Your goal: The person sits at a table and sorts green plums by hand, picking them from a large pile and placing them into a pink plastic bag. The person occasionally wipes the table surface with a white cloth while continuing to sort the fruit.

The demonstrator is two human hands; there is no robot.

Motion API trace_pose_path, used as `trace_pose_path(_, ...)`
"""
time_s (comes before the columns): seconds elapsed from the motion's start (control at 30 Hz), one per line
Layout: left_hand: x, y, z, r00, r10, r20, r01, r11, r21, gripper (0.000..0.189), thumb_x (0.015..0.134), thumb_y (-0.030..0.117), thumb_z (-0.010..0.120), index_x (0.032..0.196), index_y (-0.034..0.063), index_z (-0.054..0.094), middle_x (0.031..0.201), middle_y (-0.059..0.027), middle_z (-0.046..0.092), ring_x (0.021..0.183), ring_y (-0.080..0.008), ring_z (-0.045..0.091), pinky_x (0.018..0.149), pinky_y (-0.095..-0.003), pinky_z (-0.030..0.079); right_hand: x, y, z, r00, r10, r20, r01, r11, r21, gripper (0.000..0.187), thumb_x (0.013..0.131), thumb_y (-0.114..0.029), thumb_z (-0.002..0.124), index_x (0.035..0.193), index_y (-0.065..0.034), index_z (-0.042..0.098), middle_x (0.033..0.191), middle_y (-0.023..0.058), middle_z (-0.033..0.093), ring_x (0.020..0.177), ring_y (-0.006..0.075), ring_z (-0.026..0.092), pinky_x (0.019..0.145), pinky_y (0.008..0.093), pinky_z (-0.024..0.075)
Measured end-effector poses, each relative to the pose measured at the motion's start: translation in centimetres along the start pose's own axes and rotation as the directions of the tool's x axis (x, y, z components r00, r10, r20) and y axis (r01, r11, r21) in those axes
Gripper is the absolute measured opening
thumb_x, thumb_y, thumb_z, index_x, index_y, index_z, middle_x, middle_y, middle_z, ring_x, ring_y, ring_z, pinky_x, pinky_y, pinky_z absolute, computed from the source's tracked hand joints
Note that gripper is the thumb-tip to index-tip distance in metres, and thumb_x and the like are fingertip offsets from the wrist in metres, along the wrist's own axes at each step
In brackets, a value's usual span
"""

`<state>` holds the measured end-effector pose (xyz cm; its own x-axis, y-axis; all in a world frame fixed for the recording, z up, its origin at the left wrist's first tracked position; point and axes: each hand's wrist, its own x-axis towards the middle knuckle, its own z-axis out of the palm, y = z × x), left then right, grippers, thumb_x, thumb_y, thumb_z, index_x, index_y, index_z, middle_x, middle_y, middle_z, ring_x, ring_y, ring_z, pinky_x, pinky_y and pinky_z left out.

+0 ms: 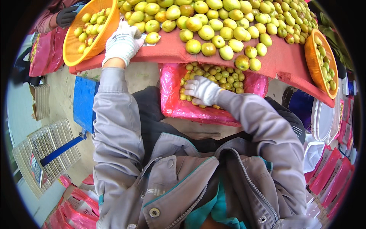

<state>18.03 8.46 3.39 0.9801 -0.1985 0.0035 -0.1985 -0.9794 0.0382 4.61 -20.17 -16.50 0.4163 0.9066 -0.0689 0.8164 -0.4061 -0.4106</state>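
Many green-yellow jujube fruits (206,32), some with brown patches, lie spread over a table covered in red cloth (168,51). My left hand (123,40), in a white knit glove, is at the table edge beside an orange plastic basket (66,50) part full of fruit; its fingers are partly hidden, so its hold cannot be told. A single jujube (152,38) rests on a pale paper to its right. My right hand (203,90), gloved too, lies spread on the fruits (226,77) in a crate lined with pink plastic film (200,113), below the table edge.
Another orange basket (331,83) of fruit stands at the table's right end. A blue platform scale (85,104) and a white plastic crate (54,143) are at left. A dark-gloved hand (66,16) of another person is at upper left. Pink-lined crates (328,174) stand lower right.
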Motion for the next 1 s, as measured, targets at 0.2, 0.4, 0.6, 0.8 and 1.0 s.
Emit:
trace_pose_path(0.2, -1.4, -2.4, 0.6, 0.999, 0.019, -0.039, -0.023, 0.996, -0.088, 0.02, 0.084, 0.017, 0.084, 0.099, 0.008, 0.075, 0.111, -0.0228, 0.073, 0.097, -0.0345, 0.075, 0.088, -0.0405, 0.058, 5.1, -1.3, 4.8, 0.96, 0.17, 0.225, -0.126, 0.972, -0.196, 0.066, 0.085, -0.054, 0.066, 0.144, -0.0257, 0.059, 0.157, 0.0028, 0.053, 0.153, 0.0271, 0.036, 0.127, 0.06, 0.0147)
trace_pose_path(0.4, -0.8, -0.4, -0.4, 0.999, -0.013, 0.031, 0.016, 0.995, -0.095, 0.023, 0.087, 0.025, 0.084, 0.105, 0.0112, 0.077, 0.099, -0.0187, 0.077, 0.095, -0.0345, 0.074, 0.088, -0.041, 0.058, 4.0, 3.5, 1.0, 0.859, 0.338, 0.383, -0.328, 0.94, -0.095, 0.084, 0.076, -0.06, 0.074, 0.149, -0.0224, 0.055, 0.159, 0.0095, 0.047, 0.151, 0.036, 0.038, 0.122, 0.0577, 0.0338)
trace_pose_path(0.6, -1.1, -2.0, 0.9, 0.998, 0.021, -0.056, -0.027, 0.994, -0.11, 0.024, 0.086, 0.024, 0.084, 0.106, 0.0121, 0.078, 0.1, -0.0162, 0.077, 0.093, -0.0318, 0.074, 0.088, -0.0387, 0.057, -3.2, 9.7, 0.5, 0.814, 0.412, 0.41, -0.5, 0.857, 0.13, 0.092, 0.075, -0.038, 0.084, 0.158, -0.0219, 0.046, 0.164, 0.0161, 0.041, 0.147, 0.0396, 0.043, 0.123, 0.0461, 0.0358)
trace_pose_path(0.8, -1.0, -1.3, 0.3, 0.999, -0.033, 0.008, 0.034, 0.992, -0.122, 0.024, 0.09, 0.027, 0.08, 0.107, 0.0102, 0.077, 0.103, -0.0147, 0.077, 0.096, -0.0313, 0.074, 0.09, -0.0395, 0.056, -7.1, 9.4, -0.5, 0.84, 0.43, 0.332, -0.409, 0.903, -0.133, 0.087, 0.076, -0.034, 0.08, 0.157, -0.028, 0.048, 0.158, 0.0158, 0.047, 0.14, 0.0396, 0.05, 0.117, 0.0472, 0.043)
trace_pose_path(1.0, -0.8, -1.2, 0.1, 1.0, -0.014, 0.026, 0.017, 0.993, -0.114, 0.024, 0.09, 0.026, 0.08, 0.107, 0.0093, 0.076, 0.106, -0.0177, 0.076, 0.098, -0.0303, 0.074, 0.09, -0.0399, 0.056, -5.0, 5.8, -0.5, 0.89, 0.402, 0.216, -0.395, 0.916, -0.075, 0.072, 0.086, -0.045, 0.07, 0.15, -0.0182, 0.053, 0.155, 0.0158, 0.052, 0.139, 0.0382, 0.051, 0.11, 0.0558, 0.0438)
